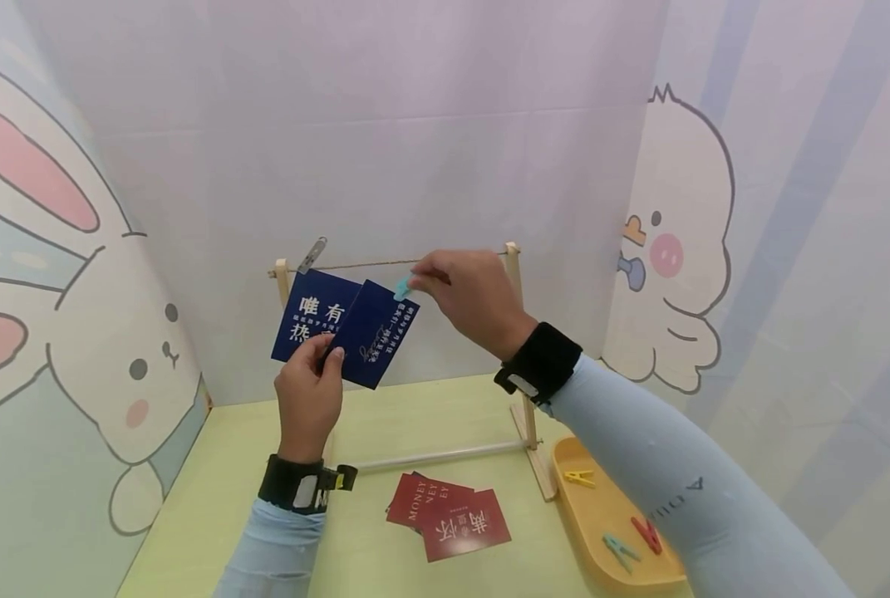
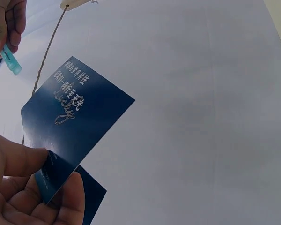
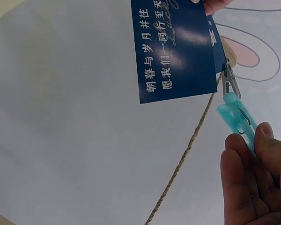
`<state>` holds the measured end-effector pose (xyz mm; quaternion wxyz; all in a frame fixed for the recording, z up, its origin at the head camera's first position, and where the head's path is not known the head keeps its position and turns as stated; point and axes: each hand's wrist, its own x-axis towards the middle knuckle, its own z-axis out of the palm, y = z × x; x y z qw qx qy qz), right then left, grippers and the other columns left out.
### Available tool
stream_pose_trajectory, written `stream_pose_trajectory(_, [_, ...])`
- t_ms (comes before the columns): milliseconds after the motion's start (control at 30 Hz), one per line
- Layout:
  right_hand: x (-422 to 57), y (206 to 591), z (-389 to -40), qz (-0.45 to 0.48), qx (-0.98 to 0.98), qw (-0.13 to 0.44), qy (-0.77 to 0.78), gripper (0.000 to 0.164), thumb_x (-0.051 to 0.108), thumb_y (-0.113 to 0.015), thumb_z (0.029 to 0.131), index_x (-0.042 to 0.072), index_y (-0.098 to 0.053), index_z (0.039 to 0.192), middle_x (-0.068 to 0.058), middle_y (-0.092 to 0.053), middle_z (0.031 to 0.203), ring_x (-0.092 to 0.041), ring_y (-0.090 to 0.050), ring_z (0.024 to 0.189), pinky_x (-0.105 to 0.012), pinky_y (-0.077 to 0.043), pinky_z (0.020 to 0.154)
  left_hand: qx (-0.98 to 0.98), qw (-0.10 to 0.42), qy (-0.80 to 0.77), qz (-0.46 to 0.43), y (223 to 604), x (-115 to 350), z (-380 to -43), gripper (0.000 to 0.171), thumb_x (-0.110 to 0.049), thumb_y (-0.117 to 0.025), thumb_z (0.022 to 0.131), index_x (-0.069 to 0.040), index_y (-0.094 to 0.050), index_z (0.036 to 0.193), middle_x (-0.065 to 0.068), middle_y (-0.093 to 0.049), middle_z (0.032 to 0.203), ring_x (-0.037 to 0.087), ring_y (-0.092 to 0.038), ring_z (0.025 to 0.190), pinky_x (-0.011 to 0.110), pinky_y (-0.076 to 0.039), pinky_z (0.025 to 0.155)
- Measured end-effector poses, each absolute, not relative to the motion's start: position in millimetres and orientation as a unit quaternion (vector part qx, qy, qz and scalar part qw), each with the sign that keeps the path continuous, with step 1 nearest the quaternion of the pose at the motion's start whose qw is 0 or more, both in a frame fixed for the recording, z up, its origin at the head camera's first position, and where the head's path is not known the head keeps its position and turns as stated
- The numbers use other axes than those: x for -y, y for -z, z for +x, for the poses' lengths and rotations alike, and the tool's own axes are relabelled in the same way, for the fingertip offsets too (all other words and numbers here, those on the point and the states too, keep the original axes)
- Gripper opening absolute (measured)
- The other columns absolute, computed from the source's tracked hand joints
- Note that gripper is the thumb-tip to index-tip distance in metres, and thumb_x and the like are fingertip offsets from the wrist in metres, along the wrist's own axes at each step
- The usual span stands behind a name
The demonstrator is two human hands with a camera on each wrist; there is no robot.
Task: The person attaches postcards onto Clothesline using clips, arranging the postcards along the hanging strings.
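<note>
Head view, held card (image 1: 366, 332), sleeve (image 1: 654, 457) overlapping yellow tray (image 1: 592, 515)

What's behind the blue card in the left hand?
Another blue card, with a grey clip at its top corner. The held card and left hand hide its lower right part, so some writing can't be seen.

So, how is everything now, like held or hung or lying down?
Front blue card: held in the left hand, tilted
Teal clip: pinched by the right hand, off the front blue card
Back blue card: gripped at one corner by the grey clip
String: strung across the upright rack
Red cards: overlapping, lying on the table
Yellow clip, green clip, red clip: lying in the yellow tray
</note>
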<state>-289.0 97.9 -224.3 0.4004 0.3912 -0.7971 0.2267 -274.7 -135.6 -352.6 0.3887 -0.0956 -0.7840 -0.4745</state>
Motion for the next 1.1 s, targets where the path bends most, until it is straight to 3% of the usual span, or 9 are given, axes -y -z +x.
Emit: stream_pose_trajectory(1100, [-61, 192, -324, 0.355, 0.822, 0.384, -0.226, 0.016, 0.022, -0.064, 0.09, 0.012, -0.072, 0.1, 0.003, -0.07, 0.092, 0.001, -0.059, 0.08, -0.018, -0.05, 0.074, 0.78, 0.385, 0.486, -0.079, 341, 140, -286, 0.026, -0.018, -0.059, 0.095, -0.006, -0.061, 0.118, 0.011, -0.065, 0.11, 0.017, -0.06, 0.092, 0.046, -0.053, 0.08])
